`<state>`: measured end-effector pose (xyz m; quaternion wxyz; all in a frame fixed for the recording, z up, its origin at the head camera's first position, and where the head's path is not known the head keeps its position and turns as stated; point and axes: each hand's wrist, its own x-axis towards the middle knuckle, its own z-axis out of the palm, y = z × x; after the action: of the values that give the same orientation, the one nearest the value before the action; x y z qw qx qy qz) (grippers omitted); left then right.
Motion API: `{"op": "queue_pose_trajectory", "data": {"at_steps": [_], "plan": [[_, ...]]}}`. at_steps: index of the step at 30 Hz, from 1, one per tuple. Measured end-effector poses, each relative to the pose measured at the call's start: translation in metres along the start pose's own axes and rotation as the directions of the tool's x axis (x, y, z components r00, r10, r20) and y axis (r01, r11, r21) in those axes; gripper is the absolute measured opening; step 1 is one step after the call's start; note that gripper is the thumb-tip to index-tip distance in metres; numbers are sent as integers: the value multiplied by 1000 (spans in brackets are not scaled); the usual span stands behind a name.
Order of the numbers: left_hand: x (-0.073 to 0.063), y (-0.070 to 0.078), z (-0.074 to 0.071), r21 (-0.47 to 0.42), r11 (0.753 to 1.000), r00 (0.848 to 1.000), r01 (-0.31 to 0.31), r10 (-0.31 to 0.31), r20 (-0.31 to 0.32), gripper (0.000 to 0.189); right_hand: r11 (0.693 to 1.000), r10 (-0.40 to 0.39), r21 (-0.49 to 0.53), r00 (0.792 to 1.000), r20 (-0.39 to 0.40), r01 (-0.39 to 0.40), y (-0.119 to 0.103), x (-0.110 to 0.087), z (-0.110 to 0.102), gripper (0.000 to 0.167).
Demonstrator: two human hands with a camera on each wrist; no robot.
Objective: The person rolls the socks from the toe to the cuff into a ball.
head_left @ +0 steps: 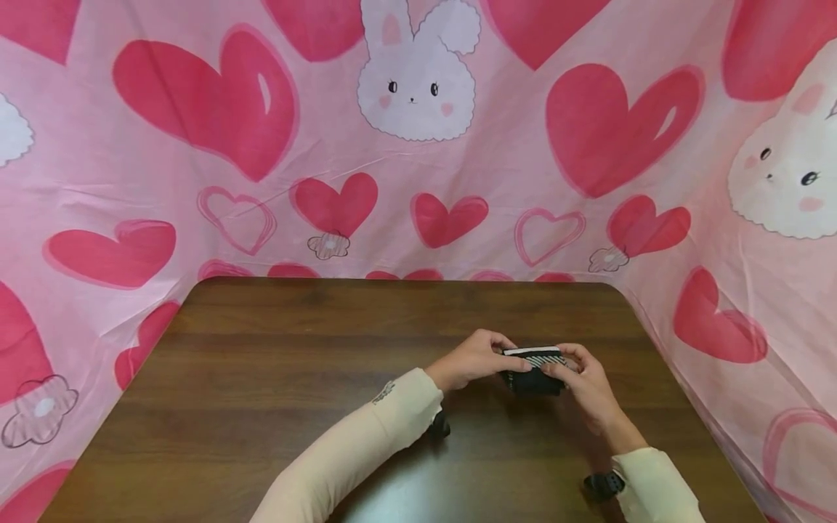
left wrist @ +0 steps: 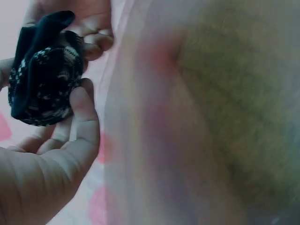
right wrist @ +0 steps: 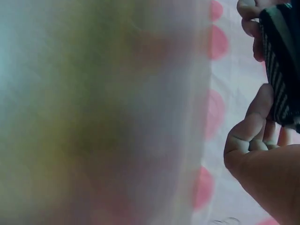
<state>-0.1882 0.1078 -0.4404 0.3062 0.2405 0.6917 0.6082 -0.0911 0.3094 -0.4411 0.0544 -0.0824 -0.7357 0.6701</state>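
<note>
A folded black sock (head_left: 536,381) with white stripes along its upper edge is held above the right part of the table. My left hand (head_left: 480,358) pinches its left end, thumb on the near side and fingers behind. On the opposite end, my right hand (head_left: 591,385) grips it the same way. From the left wrist, the sock (left wrist: 47,75) shows as a bunched bundle with white speckled knit between folds. The right wrist view catches the striped side of the sock (right wrist: 281,70) at the frame's edge, with part of it cut off.
The brown wooden table (head_left: 294,349) spreads under both arms. Pink cloth (head_left: 405,167) printed with hearts and rabbits hangs behind it and along both sides. A dark strap (head_left: 604,485) sits at the right wrist, and another dark wrist piece (head_left: 440,425) at the left cuff.
</note>
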Motion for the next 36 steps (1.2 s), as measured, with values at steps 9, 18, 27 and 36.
{"op": "queue_pose_trajectory", "data": {"at_steps": [9,18,27,36], "plan": [[-2,-3,4,-359,921,988,152,-157,16,22,910,-47,413,998,30,30,7,-10,8,20],[-6,4,10,-507,845,982,169,-186,16,28,889,-37,454,998,-59,60,0,-14,23,39],[-7,3,13,-566,805,979,176,-206,11,29,850,-46,517,992,-114,99,0,-14,29,41],[-6,1,19,-611,785,988,103,-154,-31,15,809,45,587,993,-106,26,-14,-13,32,16]]}}
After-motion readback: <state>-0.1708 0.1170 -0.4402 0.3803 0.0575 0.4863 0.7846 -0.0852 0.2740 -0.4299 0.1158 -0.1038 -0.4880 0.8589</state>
